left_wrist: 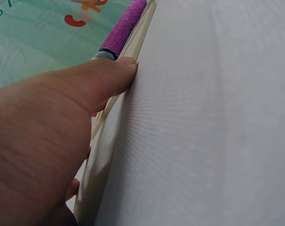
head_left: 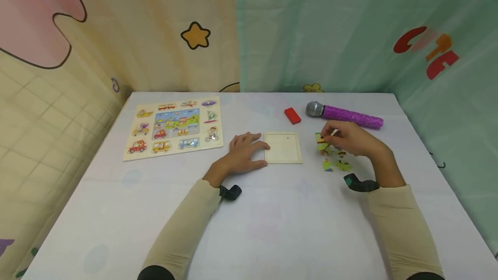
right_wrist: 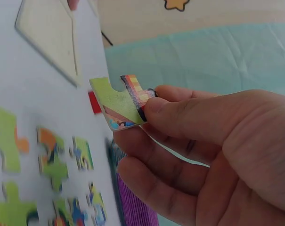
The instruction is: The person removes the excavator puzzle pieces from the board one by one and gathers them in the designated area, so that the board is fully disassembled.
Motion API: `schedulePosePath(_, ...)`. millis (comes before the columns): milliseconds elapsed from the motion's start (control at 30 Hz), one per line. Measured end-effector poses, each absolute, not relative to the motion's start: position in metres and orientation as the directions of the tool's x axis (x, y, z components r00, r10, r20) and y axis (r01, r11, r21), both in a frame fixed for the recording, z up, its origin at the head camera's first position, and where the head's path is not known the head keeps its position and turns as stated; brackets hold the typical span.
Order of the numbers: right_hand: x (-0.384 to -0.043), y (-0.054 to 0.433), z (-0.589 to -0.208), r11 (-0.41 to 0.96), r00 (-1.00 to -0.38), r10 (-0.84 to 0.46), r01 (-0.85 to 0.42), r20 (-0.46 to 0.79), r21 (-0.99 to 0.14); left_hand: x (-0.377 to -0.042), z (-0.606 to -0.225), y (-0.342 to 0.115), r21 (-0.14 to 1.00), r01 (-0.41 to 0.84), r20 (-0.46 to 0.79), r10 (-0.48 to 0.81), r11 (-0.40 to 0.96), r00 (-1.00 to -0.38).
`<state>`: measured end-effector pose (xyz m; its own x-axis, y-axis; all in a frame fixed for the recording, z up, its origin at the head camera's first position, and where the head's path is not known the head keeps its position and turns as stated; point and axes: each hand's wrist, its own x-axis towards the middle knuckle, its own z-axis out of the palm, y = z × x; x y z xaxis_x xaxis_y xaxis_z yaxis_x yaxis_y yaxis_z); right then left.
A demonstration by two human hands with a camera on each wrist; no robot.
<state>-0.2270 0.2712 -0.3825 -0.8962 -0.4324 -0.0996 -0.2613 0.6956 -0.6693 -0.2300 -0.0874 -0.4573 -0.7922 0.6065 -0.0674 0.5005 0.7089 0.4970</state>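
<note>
In the right wrist view my right hand (right_wrist: 189, 136) pinches a puzzle piece (right_wrist: 114, 101), green with a red, yellow and dark printed part, between thumb and fingers. Several loose puzzle pieces (head_left: 343, 166) lie on the table just below that hand (head_left: 352, 139). My left hand (head_left: 244, 154) rests with spread fingers beside the shallow wooden puzzle tray (head_left: 283, 148). Its thumb and index fingertip touch the tray's left side. The left wrist view has the thumb (left_wrist: 109, 77) against the tray's edge. No pieces lie in the tray.
A wooden picture board (head_left: 177, 128) with vehicle pieces lies at the left. Behind the tray is a red block (head_left: 292, 116). A purple glitter microphone (head_left: 350, 116) lies behind my right hand. Printed curtains (head_left: 311, 33) hang around the white table (head_left: 249, 228).
</note>
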Motion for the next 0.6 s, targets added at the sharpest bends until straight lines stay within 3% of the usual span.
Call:
schedulePosePath(300,-0.192,0.354,-0.404,0.796,-0.926,-0.302,-0.115,-0.227,-0.594,-0.228,-0.458,-0.088,0.497,0.498,-0.072,0.606,0.710,-0.792)
schedulePosePath(600,-0.187,0.364,-0.421,0.806,-0.943,-0.295,-0.160,-0.152,-0.570,-0.230,-0.460,-0.089,0.492,0.510,-0.058,0.611,0.706,-0.790)
